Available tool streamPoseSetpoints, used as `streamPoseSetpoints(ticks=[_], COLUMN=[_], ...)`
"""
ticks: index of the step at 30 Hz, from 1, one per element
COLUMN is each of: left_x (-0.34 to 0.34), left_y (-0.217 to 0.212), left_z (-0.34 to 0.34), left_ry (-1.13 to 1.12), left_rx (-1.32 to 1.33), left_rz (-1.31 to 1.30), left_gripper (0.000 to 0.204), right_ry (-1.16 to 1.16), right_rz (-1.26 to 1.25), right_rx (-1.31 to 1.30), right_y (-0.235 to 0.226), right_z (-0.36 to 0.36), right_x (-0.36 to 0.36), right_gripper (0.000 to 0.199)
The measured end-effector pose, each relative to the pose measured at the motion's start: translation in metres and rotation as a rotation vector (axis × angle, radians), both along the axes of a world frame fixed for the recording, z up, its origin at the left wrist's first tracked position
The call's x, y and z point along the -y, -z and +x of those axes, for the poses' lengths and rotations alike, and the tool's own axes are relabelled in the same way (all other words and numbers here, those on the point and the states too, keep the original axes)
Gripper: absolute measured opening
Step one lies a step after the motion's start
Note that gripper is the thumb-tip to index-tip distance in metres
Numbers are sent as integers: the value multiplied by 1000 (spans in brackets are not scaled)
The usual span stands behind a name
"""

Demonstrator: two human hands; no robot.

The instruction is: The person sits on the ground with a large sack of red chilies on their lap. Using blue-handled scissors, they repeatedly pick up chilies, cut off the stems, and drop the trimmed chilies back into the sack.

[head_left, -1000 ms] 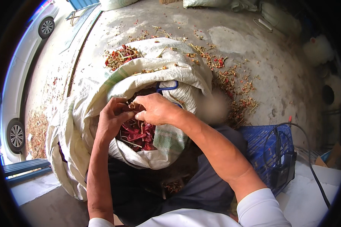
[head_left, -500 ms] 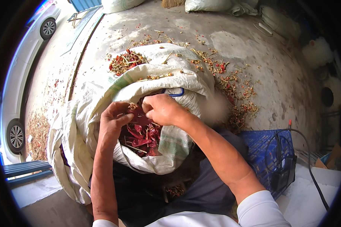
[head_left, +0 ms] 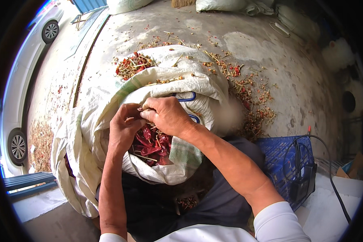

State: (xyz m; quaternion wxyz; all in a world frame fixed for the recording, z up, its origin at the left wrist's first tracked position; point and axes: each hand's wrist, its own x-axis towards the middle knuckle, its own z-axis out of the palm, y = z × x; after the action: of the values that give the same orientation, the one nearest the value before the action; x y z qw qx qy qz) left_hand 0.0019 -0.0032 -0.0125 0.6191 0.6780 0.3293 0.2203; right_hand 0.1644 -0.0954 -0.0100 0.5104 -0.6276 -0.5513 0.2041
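Observation:
A white woven sack point(head_left: 189, 80) with a rolled-down rim stands between my legs, dried red chillies point(head_left: 151, 145) inside. Above its opening my two hands meet at the fingertips. My left hand point(head_left: 124, 125) is curled with thumb and fingers pinched. My right hand point(head_left: 167, 115) comes in from the right, also pinching. A small dark-red bit, apparently dried chilli point(head_left: 139, 109), shows between the fingertips; the rest of it is hidden. Two blue loops like scissor handles point(head_left: 185, 97) lie on the sack beside my right hand, partly covered by it.
A heap of chilli stems point(head_left: 134, 65) rests on the sack's far left rim. More stem scraps point(head_left: 254, 97) litter the concrete floor on the right. A blue plastic crate point(head_left: 284, 161) with a black cable stands at my right. Full white sacks point(head_left: 226, 5) lie at the back.
My left fingers have moved up slightly and my right hand has shifted a little left and down, so the fingertips now meet. A second blue loop has come into view beside my right wrist.

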Motion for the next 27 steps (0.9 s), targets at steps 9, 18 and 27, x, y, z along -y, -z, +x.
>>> streamPoseSetpoints(ticks=[9,18,27], left_x=[4,-4,-3], left_y=[-4,-15,-23], left_z=[7,1,-1], left_ry=[5,-59,135], left_rx=[-25,122,-12], left_rz=[63,-405,-162], left_gripper=[26,17,34], right_ry=[192,-8,28], right_rz=[-226,-142,-54], right_rx=[203,-159,-16], right_y=[3,-6,-6], right_z=[2,10,7], right_x=[1,6,4], right_gripper=[34,37,24])
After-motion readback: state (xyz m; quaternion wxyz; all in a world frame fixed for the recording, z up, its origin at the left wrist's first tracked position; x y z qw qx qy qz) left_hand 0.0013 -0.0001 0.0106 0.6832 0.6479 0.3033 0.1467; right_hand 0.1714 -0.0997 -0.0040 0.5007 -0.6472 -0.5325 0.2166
